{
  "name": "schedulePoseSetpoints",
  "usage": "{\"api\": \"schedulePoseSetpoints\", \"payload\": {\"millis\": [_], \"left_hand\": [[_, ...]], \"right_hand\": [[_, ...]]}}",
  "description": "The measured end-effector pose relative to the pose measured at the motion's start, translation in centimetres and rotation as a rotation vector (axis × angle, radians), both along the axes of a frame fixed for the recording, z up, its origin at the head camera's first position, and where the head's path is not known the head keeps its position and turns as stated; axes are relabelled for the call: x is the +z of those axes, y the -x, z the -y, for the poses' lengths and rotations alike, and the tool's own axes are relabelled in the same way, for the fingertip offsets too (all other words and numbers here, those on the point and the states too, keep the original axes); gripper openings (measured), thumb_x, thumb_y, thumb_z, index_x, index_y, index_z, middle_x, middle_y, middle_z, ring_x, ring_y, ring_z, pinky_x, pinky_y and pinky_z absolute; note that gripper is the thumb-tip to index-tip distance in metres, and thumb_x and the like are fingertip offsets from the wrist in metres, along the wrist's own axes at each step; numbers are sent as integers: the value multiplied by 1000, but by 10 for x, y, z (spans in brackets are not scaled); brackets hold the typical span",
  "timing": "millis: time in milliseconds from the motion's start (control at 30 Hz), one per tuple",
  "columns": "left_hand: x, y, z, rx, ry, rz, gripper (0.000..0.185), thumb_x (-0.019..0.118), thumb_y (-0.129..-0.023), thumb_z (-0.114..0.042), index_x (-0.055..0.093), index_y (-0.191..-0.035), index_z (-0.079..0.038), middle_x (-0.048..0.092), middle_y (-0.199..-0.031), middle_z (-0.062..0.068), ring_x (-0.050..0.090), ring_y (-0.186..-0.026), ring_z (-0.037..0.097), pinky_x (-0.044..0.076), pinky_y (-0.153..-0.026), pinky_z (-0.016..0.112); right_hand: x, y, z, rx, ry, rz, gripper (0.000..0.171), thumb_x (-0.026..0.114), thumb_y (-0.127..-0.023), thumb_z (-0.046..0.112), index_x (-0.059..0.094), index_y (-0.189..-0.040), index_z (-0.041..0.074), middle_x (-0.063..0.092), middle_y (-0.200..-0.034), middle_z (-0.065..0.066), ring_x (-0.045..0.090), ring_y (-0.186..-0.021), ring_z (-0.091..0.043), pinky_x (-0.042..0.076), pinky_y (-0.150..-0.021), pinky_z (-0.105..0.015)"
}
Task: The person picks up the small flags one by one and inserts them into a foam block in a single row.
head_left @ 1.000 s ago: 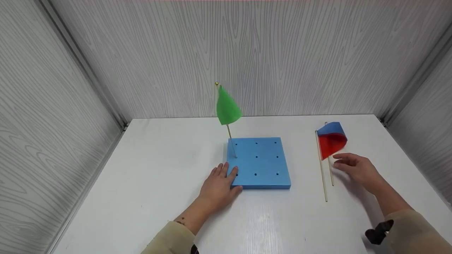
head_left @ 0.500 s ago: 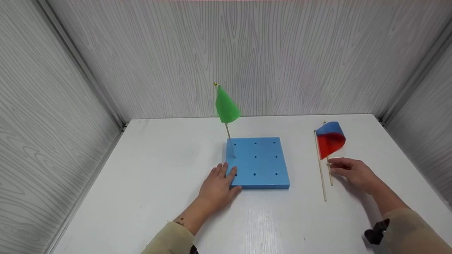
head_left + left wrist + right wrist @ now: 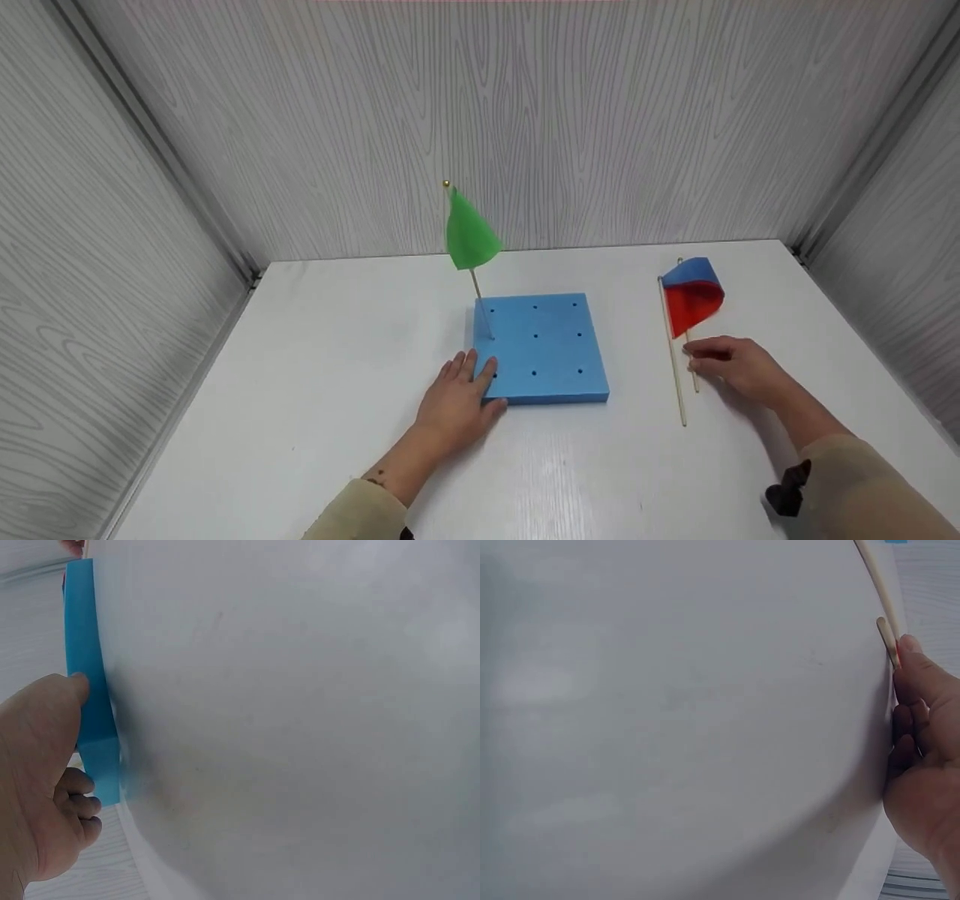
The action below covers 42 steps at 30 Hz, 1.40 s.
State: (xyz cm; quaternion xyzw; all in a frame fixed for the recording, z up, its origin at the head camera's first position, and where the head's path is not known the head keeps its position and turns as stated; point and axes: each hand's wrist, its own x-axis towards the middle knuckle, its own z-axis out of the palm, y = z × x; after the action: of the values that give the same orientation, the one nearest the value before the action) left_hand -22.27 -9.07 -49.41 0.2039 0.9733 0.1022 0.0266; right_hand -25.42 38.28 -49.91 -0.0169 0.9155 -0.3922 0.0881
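Note:
My left hand (image 3: 457,409) rests with outstretched fingers on the near left corner of a blue board (image 3: 559,352) with rows of small holes. Its thumb lies against the board's front edge, also visible in the left wrist view. A green flag (image 3: 471,234) stands in a left-side hole, its stick leaning slightly left. On the right lie two flag sticks with overlapping blue cloth (image 3: 691,270) and red cloth (image 3: 691,304). My right hand (image 3: 739,367) pinches the shorter stick (image 3: 886,637) between thumb and fingers. The longer stick (image 3: 673,375) lies just left of it.
A white table (image 3: 322,390) carries everything. Grey wood-grained panels (image 3: 525,127) stand at the back and along both sides. A dark object (image 3: 787,491) sits at the right sleeve cuff.
My right hand has moved slightly left and down to the shorter stick and closed its fingertips on it. The left hand stays on the board. The head view has shifted slightly.

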Motion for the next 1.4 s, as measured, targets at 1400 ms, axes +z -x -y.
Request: {"api": "schedulePoseSetpoints", "payload": {"millis": [1400], "left_hand": [[0, 0, 3, -2, 1, -12, 71, 56, -109, -50, 40, -164, -9, 32, -169, 25, 30, -157, 41, 25, -128, 50]], "right_hand": [[10, 9, -30, -91, -153, 25, 43, 74, -101, 29, 72, -133, 1, 65, -134, -29, 59, -115, -44, 61, -83, -36]]}}
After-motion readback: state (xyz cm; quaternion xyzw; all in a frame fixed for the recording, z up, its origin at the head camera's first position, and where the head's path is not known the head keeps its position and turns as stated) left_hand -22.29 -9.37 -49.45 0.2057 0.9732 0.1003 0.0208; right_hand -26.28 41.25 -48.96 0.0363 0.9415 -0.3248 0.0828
